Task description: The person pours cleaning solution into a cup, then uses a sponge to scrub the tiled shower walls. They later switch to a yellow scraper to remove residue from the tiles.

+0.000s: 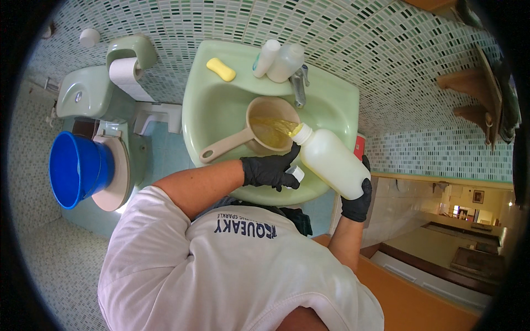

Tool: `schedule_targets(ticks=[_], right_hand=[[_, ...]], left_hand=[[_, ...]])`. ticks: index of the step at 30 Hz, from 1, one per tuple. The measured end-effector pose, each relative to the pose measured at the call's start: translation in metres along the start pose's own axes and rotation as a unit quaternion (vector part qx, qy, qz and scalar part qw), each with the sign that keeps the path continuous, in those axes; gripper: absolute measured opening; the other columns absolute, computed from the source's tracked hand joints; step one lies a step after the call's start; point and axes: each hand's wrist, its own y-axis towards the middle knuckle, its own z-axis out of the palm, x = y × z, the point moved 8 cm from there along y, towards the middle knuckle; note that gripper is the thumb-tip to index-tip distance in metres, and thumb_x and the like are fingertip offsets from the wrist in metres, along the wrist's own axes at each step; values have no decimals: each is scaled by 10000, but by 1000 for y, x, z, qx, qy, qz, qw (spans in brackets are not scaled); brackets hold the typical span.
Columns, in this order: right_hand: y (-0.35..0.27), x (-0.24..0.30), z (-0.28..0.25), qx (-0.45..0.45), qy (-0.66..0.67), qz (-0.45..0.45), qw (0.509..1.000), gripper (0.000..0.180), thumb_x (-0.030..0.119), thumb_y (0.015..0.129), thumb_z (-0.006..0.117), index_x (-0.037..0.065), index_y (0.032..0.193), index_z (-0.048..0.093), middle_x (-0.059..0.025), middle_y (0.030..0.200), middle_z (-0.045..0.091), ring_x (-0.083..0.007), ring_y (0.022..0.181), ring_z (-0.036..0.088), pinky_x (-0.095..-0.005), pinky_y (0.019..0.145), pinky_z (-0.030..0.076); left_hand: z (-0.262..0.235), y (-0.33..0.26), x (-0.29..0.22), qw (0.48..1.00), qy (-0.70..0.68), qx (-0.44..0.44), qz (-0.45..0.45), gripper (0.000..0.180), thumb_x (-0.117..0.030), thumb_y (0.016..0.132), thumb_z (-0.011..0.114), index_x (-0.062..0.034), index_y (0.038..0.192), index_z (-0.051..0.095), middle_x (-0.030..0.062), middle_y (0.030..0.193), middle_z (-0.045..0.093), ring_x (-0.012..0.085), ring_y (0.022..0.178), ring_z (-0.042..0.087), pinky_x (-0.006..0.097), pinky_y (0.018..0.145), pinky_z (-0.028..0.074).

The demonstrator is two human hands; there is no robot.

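Translucent white bottle point(333, 161), tilted over a pale green washbasin point(334, 91) in a mosaic-tiled bathroom, pours yellow liquid point(276, 126) into a beige dipper point(253, 118) set in the bowl. Two plastic bottles, a yellow sponge point(221, 69) and a metal faucet point(298, 87) line the basin's back ledge. To the left are a toilet paper roll point(124, 70), a green toilet point(85, 94) and a blue bucket point(101, 168); to the right, a view opens onto a furnished room.

The pouring bottle's neck points forward and left, its mouth above the dipper, its long axis running back and right to the base. There, the black-gloved fingers of the right hand point(358, 199) curl around the bottle's end. The gloved left hand point(270, 171) pinches a white cap point(296, 174), its bent fingers partly concealing it.

Whether the raised left thumb touches the neck cannot be told. The right palm is hidden, a red object point(360, 145) shows only partly behind the bottle, and the far room is too small to make out fully.
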Motion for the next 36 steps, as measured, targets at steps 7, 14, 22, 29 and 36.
schedule_targets(ticks=[7, 14, 22, 29, 36], right_hand=[[-4, 2, -5, -8, 33, -2, 999, 709, 293, 802, 617, 29, 1377, 296, -203, 1326, 412, -344, 1209, 424, -470, 1019, 345], [-5, -24, -17, -80, 123, 55, 988, 686, 402, 809, 515, 76, 1379, 315, -176, 1362, 396, -375, 1220, 415, -547, 986, 348], [-4, -39, -7, -41, 240, 51, 968, 722, 593, 810, 344, 126, 1362, 358, -128, 1417, 334, -365, 1284, 312, -564, 989, 278], [-7, -37, -15, -27, 243, -1, 970, 708, 535, 826, 357, 93, 1378, 324, -163, 1408, 338, -372, 1272, 345, -570, 981, 317], [-31, -23, -55, -55, 236, -65, 968, 663, 437, 837, 388, 76, 1386, 306, -163, 1381, 380, -350, 1248, 392, -536, 973, 360]], left_hand=[[5, 4, -1, 1000, 1, -11, 21, 1051, -189, 766, 649, -100, 1418, -170, 143, 941, 564, 177, 694, 562, 298, 622, 502], [0, -4, -38, 990, 130, -36, 49, 1054, -266, 769, 647, -72, 1415, -162, 184, 941, 587, 238, 742, 593, 324, 689, 488], [-19, -27, -120, 932, 333, -95, 106, 730, -303, 778, 663, -67, 1383, 329, 122, 994, 589, 195, 845, 585, 322, 787, 483], [-35, 6, -171, 969, 196, -153, 19, 524, -446, 827, 603, -6, 1102, 537, 82, 918, 601, 146, 708, 598, 266, 557, 500], [-5, 64, -166, 918, 340, -57, -194, 536, -492, 839, 573, -6, 1064, 548, 86, 846, 611, 149, 614, 596, 272, 515, 471]])
